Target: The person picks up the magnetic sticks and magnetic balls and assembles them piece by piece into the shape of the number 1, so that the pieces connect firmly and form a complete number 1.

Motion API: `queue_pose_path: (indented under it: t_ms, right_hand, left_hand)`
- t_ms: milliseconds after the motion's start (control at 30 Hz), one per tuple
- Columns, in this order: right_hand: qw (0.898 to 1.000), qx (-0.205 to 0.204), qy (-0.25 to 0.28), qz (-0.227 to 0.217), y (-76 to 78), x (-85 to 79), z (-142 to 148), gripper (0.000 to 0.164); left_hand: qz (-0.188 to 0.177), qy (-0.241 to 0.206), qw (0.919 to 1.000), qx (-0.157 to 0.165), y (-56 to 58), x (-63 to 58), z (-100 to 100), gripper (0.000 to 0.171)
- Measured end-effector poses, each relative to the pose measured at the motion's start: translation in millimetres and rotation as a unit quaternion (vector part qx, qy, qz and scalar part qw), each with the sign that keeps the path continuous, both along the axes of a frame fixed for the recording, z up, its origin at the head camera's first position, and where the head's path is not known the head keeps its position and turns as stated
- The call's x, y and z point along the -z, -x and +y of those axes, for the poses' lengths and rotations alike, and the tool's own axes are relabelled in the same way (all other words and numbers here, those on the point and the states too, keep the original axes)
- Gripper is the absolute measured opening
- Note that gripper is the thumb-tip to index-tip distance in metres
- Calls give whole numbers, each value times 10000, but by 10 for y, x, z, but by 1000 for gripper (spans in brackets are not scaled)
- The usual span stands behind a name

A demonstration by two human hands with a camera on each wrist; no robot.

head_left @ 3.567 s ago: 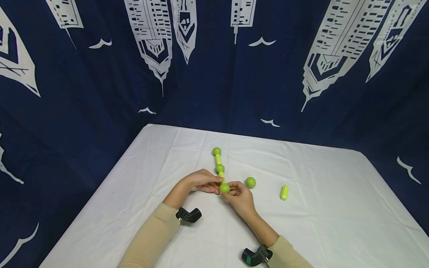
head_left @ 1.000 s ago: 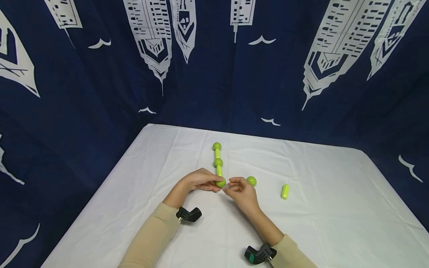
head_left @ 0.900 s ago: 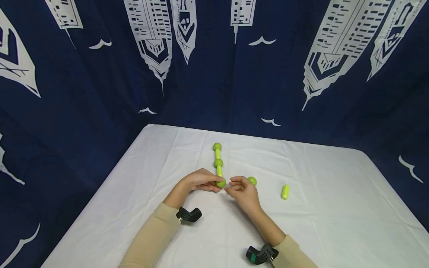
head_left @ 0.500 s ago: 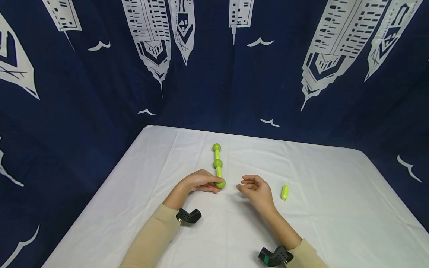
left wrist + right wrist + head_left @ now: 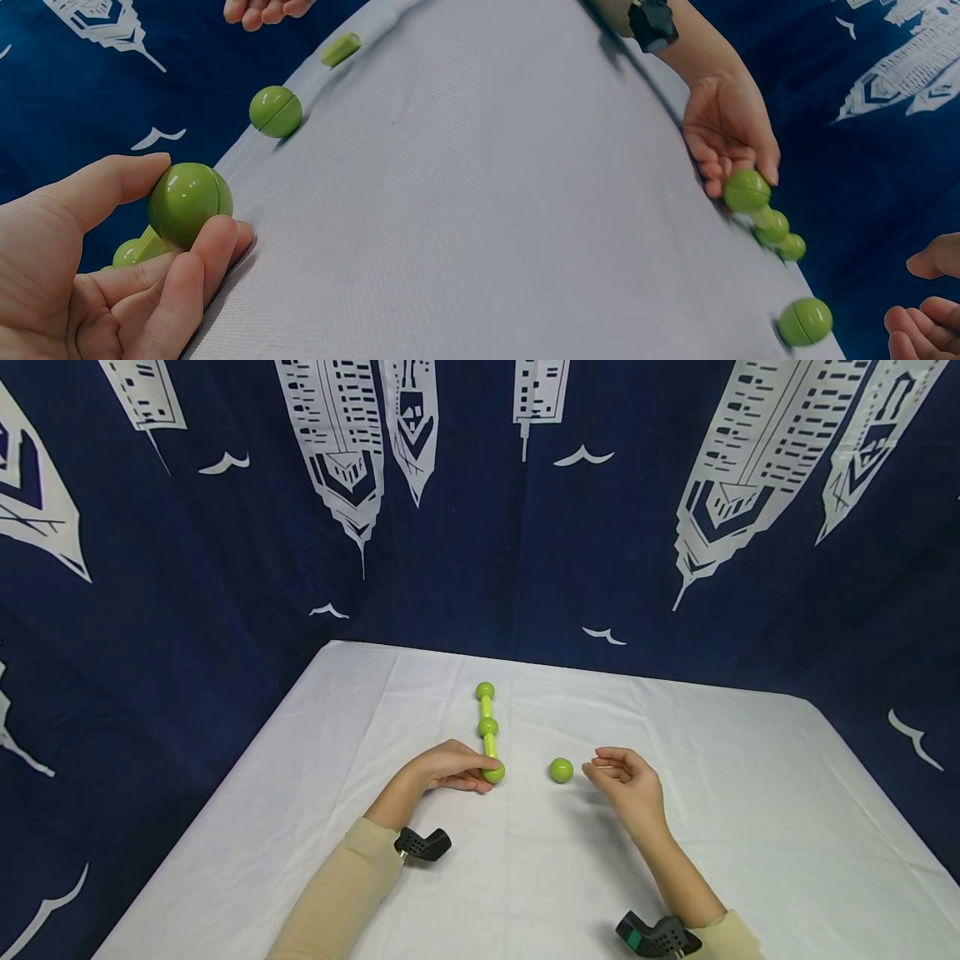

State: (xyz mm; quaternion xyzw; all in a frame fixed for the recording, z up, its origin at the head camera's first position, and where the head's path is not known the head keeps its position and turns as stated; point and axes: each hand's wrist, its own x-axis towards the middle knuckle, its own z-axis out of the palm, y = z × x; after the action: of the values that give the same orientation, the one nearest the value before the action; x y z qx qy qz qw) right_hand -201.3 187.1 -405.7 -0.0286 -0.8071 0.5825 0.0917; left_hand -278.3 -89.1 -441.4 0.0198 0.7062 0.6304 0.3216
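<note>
A chain of green balls [image 5: 487, 727] joined by lighter green rods [image 5: 486, 707] runs away from me at mid-table. My left hand [image 5: 448, 767] pinches its nearest ball [image 5: 187, 204] between thumb and fingers. To the right lies a loose green ball [image 5: 561, 770], with a seam round it in the left wrist view. Just right of that ball hovers my right hand [image 5: 630, 785], its fingers loosely bent and thumb apart from them, holding nothing. A loose green rod [image 5: 341, 49] shows in the left wrist view; in the head view the right hand hides it.
A white cloth [image 5: 420, 893] covers the table. Behind it hangs a dark blue curtain [image 5: 480, 560] with white building and bird prints. Each wrist carries a black camera mount [image 5: 423, 843].
My right hand has left the chain's near ball and swung right, past the loose ball and over the loose rod. The chain has slid slightly away; my left hand keeps its pinch.
</note>
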Motion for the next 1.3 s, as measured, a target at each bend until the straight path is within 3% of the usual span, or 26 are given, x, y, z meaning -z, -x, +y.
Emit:
queue_pose_path:
  t_ms: [200, 400, 600, 933, 1300]
  right_hand:
    - [9958, 505, -761, -73, 6, -35, 218, 38]
    - [9810, 1021, -1646, -128, 20, 7, 386, 40]
    - [9701, 1274, -2055, -182, 34, 100, 483, 42]
    - [9613, 1233, -2440, -334, 77, 283, 544, 43]
    - [9601, 1011, -2565, -472, 99, 382, 532, 43]
  left_hand:
    - [6, -9, 10000, 10, -6, -13, 1, 29]
    - [-3, -14, 10000, -10, -10, -20, 4, 28]
    - [-4, 3, 10000, -15, -15, -27, 8, 28]
    - [13, 23, 10000, -12, -20, -32, 2, 29]
    - [-13, 90, 10000, -35, -19, -23, 0, 28]
